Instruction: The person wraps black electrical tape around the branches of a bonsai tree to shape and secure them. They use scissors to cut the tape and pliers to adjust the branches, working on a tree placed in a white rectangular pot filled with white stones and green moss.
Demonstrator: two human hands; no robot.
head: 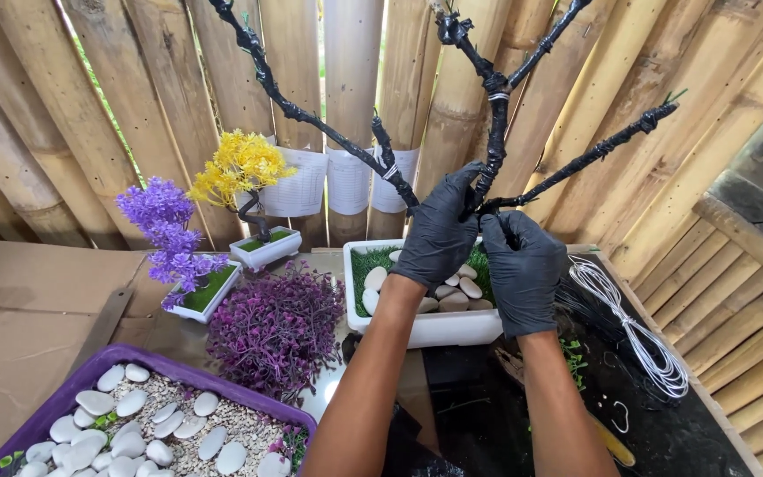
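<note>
My left hand (439,231), in a black glove, is clamped around the trunk of the black wrapped tree frame (494,132), fingers curled over it from the left. My right hand (523,269), gloved the same, is closed on the base of the same trunk just to the right and a little nearer, so the 2 hands sit almost touching with the trunk between them. The frame stands upright above the white rectangular planter (430,329), and its bare branches fan out far left, straight up and far right against the bamboo wall (64,115). Inside the planter I see green turf and several smooth white stones (374,280), partly hidden behind my wrists. To the right of my right hand a coil of white wire (638,331) lies on the dark tabletop (708,433). To the left of the planter sits a clump of purple foliage (275,327), and farther left stand 2 small finished trees in white pots, one with purple blossoms (165,230) and one with yellow blossoms (240,166) behind it. At the near left is a purple tray (81,375) holding gravel and more white stones.
</note>
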